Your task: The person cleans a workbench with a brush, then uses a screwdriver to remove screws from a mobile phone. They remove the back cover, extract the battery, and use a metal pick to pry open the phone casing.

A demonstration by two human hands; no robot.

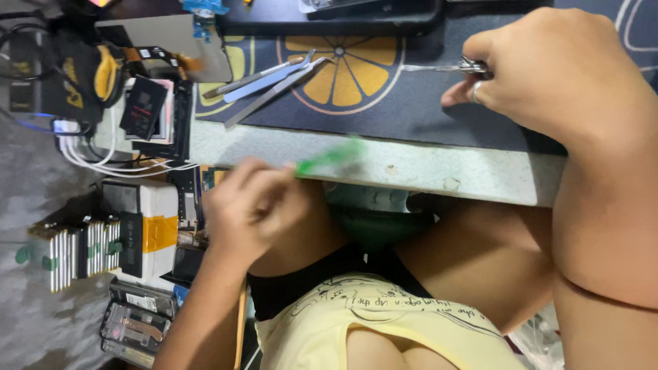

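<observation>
Pale bench edge (411, 164) runs across the middle, with a dark mat bearing an orange slice picture (356, 103) on top. Just below that edge, the left hand (253, 209) pinches a blurry green strip (329, 157) between closed fingertips. Up on the mat, the right hand (555, 68) squeezes shut on thin metal tweezers (445, 67). Long flat metal tools (267, 82) lie near the orange picture. Small white boxes (137, 229) sit down by the floor
</observation>
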